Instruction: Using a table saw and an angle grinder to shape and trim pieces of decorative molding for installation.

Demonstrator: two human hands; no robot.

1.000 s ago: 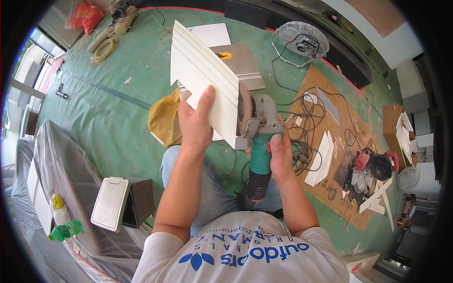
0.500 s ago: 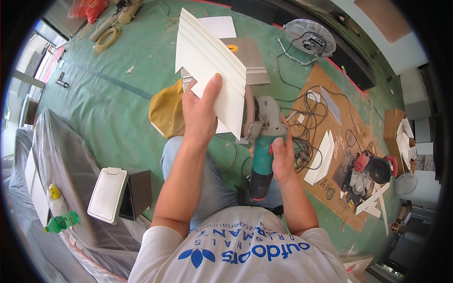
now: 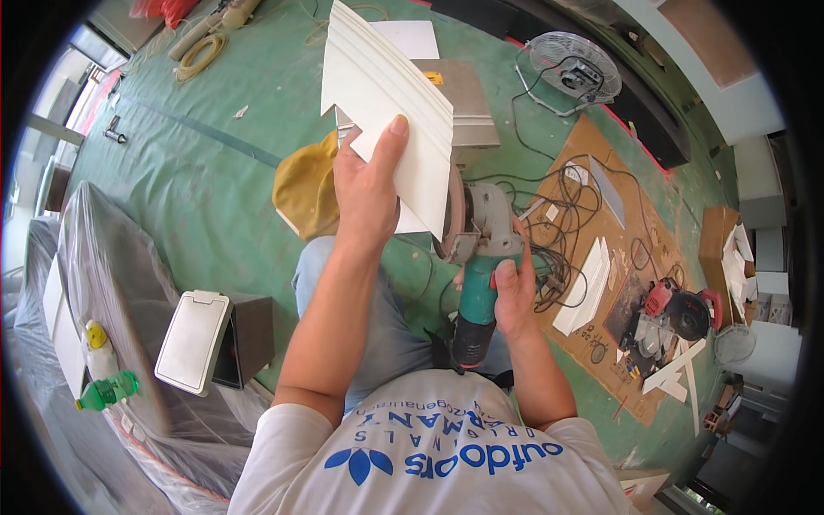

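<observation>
Board point(image 3: 386, 90) in left hand point(image 3: 365, 189), grinder point(image 3: 478, 292) in right hand point(image 3: 511, 300)

Both forearms point(image 3: 322, 330) reach up from the lower edge. The board slants in front of the body; the left hand grips its notched left edge, thumb flat on the white face. The right hand clasps the grinder's teal body, thumb beside the red switch point(image 3: 493, 280). Whether disc point(image 3: 457, 206) and board touch cannot be told. Blue lettering and a leaf emblem point(image 3: 359, 466) mark the shirt point(image 3: 300, 455).
</observation>
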